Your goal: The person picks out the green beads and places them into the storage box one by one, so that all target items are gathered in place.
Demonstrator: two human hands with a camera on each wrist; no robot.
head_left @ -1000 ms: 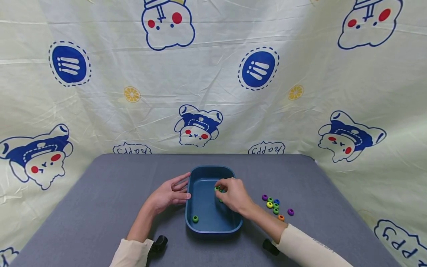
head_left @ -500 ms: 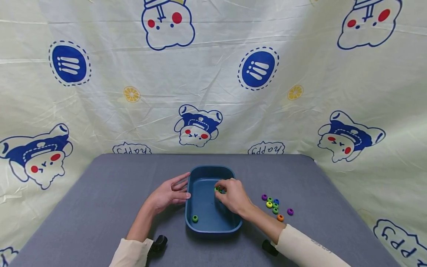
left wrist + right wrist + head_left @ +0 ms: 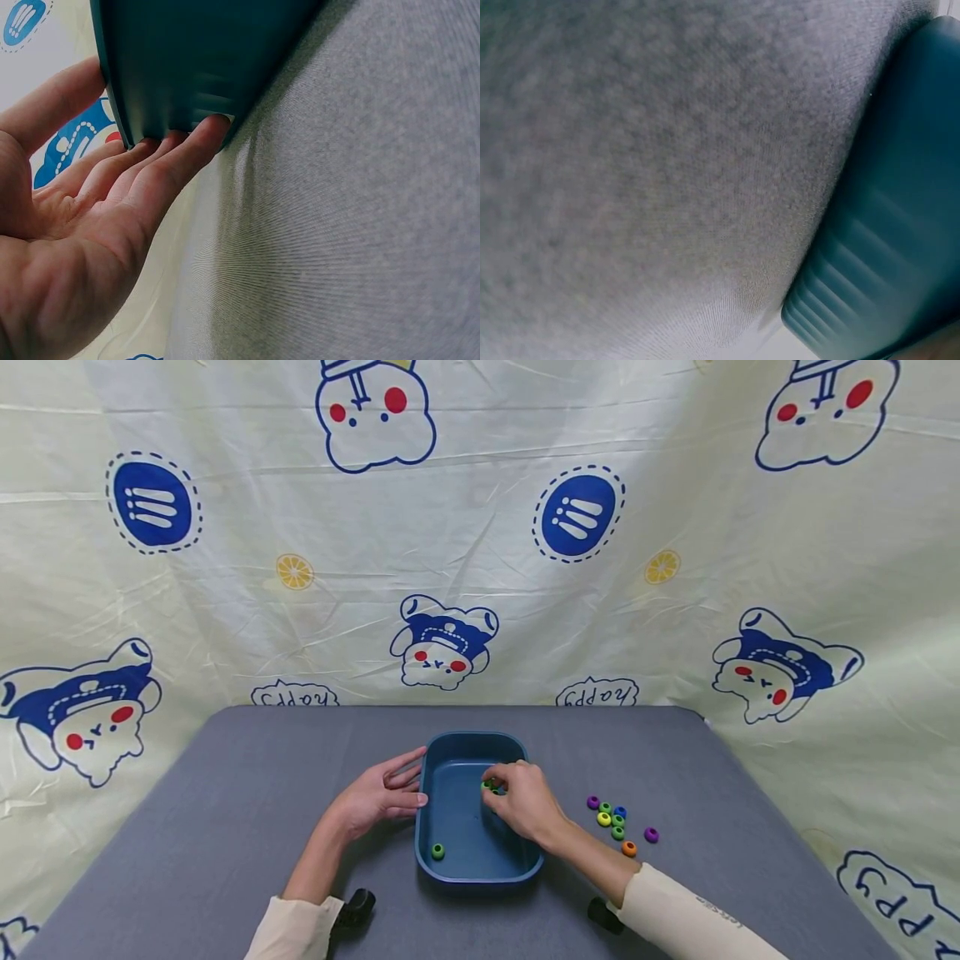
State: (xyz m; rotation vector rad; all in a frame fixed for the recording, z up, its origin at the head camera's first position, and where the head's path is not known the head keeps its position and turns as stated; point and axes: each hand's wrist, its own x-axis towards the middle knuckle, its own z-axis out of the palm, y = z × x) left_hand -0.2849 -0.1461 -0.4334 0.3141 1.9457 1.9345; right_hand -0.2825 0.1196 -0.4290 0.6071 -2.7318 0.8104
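- Grey table [image 3: 315, 743]: fills the lower middle of the head view.
- Blue tray [image 3: 465, 831]: upright, lower centre; the right wrist view adds its outer wall but shows no beads.
- Left hand [image 3: 380, 795]: fingers nearly straight, spread, gripping nothing; the left wrist view shows the tips against the tray's outer wall, obscure from above.
- Right hand [image 3: 529, 803]: reaching into the tray, thumb and forefinger curled close; cannot tell whether a bead is held.
- Loose beads [image 3: 618, 821]: mixed colours, on the table, right of centre.
- Green beads [image 3: 486, 785]: at the right fingertips, partly hidden. Judged step: handling these; next move calls for a secure pinch, tray steadied.
- Single green bead [image 3: 438, 852]: tray's lower left corner, untouched.
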